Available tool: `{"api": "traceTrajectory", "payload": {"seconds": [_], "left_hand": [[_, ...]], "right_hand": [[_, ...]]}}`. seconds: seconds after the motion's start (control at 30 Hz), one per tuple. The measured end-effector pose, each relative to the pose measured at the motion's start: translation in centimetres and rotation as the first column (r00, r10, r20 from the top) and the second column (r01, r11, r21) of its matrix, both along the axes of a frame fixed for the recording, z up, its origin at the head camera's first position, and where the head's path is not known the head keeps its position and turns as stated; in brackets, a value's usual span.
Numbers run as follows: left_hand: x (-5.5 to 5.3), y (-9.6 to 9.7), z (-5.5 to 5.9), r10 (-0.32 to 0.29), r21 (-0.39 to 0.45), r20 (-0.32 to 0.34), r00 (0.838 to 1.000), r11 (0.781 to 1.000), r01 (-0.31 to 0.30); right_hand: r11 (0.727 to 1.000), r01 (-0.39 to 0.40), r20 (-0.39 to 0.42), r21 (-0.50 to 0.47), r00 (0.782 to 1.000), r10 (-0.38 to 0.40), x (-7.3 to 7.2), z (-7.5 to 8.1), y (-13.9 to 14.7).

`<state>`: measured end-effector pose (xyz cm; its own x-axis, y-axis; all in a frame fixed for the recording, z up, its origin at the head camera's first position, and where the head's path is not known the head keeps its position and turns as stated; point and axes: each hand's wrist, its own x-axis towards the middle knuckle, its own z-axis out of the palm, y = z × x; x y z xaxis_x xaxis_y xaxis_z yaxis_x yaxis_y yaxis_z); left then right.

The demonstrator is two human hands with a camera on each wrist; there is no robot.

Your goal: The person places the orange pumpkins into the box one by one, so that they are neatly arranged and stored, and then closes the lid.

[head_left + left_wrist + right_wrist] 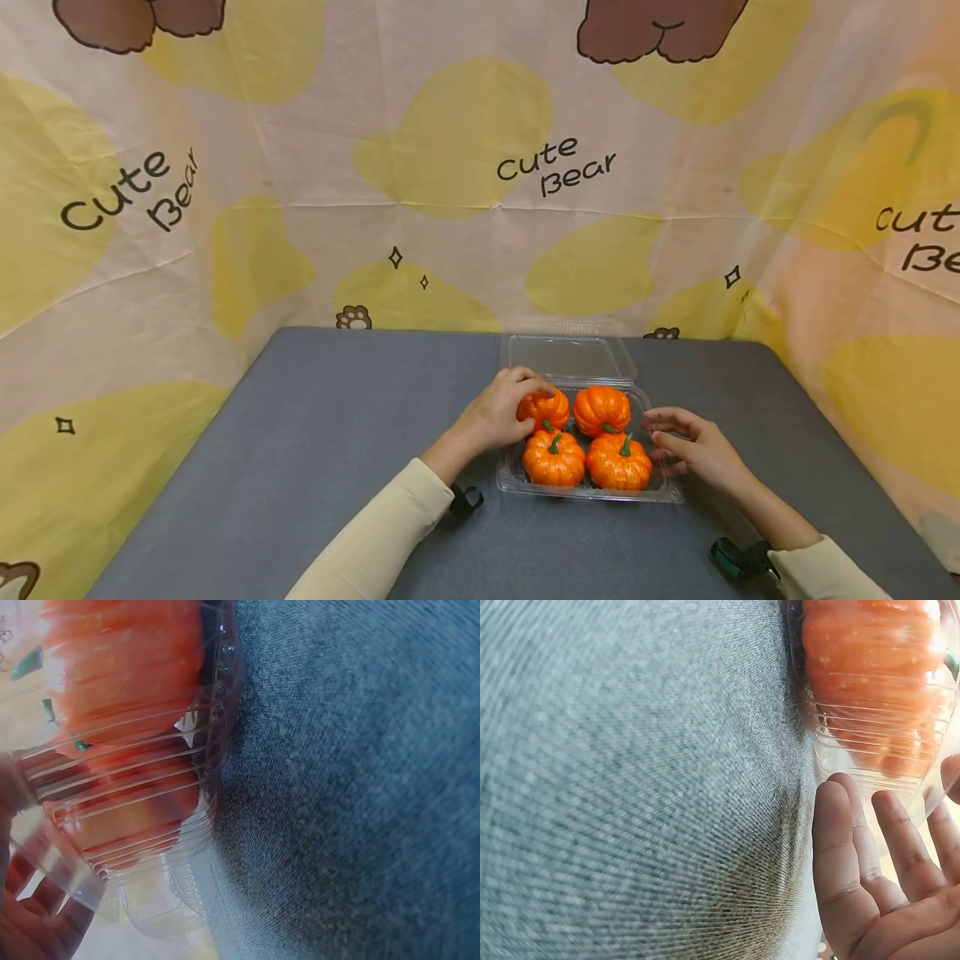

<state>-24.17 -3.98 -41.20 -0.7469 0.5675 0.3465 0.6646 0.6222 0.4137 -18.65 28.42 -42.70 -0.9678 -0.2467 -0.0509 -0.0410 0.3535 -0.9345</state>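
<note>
Four would be too many to count, so several small orange pumpkins with green stems sit in a clear plastic clamshell box (585,493). My left hand (501,410) curls its fingers and thumb round the back-left pumpkin (546,408). Next to that one lie the back-right pumpkin (602,408), the front-left pumpkin (553,460) and the front-right pumpkin (619,463). Just beyond the box's right wall, my right hand (701,450) holds nothing, its fingers loosely extended. The ribbed wall (135,787) partly veils the left fingers in the left wrist view.
The box's clear lid (566,357) lies folded back toward the rear edge of the grey-covered table (360,417). A patterned cloth (450,167) hangs behind and at the sides. Each wrist carries a black strap.
</note>
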Motion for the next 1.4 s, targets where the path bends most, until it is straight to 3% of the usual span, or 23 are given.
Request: {"api": "traceTrajectory", "payload": {"seconds": [0.23,0.37,0.47,0.57,0.67,0.8,0.87,1.2,1.4], "left_hand": [[-0.3,-0.2,0.0,-0.015,0.014,0.014,1.0,1.0,0.014],[-0.8,-0.6,0.1,-0.028,0.094,0.039,0.999,0.995,0.025],[-1.5,-1.0,0.1,-0.007,0.165,0.061,0.998,0.986,-0.004],[-2.4,-1.3,0.0,0.053,0.226,0.102,0.993,0.971,-0.075],[-3.2,-1.6,-0.1,0.131,0.28,0.194,0.972,0.943,-0.182],[-3.6,-1.7,-0.3,0.227,0.288,0.329,0.916,0.9,-0.327],[-3.8,-1.6,-0.4,0.258,0.275,0.37,0.893,0.887,-0.37],[-5.4,-1.2,-1.8,0.284,0.285,0.517,0.808,0.833,-0.475],[-5.8,-0.8,-2.2,0.286,0.302,0.54,0.791,0.812,-0.5]], "right_hand": [[1.0,0.001,-0.019,0.005,1.0,-0.001,0.0,-0.2,0.1],[1.0,0.002,-0.028,0.003,1.0,-0.002,0.1,-0.3,0.1],[1.0,0.003,-0.03,-0.004,1.0,-0.003,0.1,-0.3,0.1],[1.0,0.006,-0.027,-0.011,1.0,-0.006,0.1,-0.3,0.1],[1.0,0.013,-0.02,-0.009,1.0,-0.013,0.1,-0.2,0.1],[1.0,0.016,-0.011,0.002,1.0,-0.016,0.1,-0.2,0.0],[1.0,0.017,-0.006,0.005,1.0,-0.017,0.1,-0.2,0.0],[1.0,0.025,0.011,0.002,1.0,-0.025,0.1,-0.1,0.0],[1.0,0.02,0.01,-0.002,1.0,-0.02,0.0,-0.1,0.0]]}}
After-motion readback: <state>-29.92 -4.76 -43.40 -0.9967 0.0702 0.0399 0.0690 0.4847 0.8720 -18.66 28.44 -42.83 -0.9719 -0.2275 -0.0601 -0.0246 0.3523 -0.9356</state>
